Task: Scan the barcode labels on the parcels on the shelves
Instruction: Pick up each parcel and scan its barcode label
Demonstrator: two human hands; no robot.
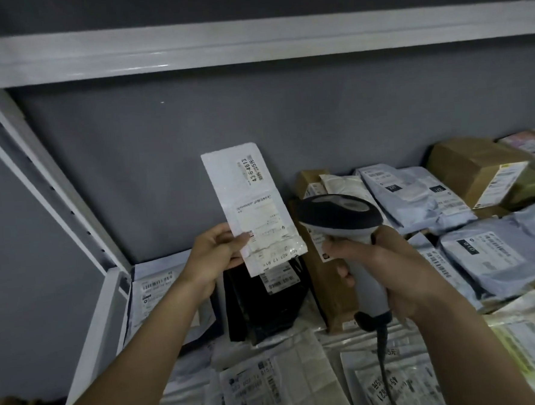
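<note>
- Standing upright above the shelf, a flat white parcel (pixel 250 208) faces the camera, its printed labels visible.
- Left hand (pixel 219 252) pinches the parcel's lower left edge.
- Right hand (pixel 380 267) is wrapped around the handle of a barcode scanner (pixel 339 215), just beside the parcel.
- More parcels (pixel 416 193) lie across the shelf (pixel 109 293) below.

Scene dim overall; grey back wall (pixel 193 138) flat, murky, no distinct light source in view. Brightest areas: white shelf beam (pixel 250 51) with small glare streak near middle, and pale parcel (pixel 250 203) held up in centre. Print on that parcel partly washed out, only large digits legible. Deep shadow around black bag (pixel 266 305) below it. Wide-angle bending obvious: beam bows, left upright (pixel 49 197) slants. Corners soft, smeared; lower edge blurred.
</note>
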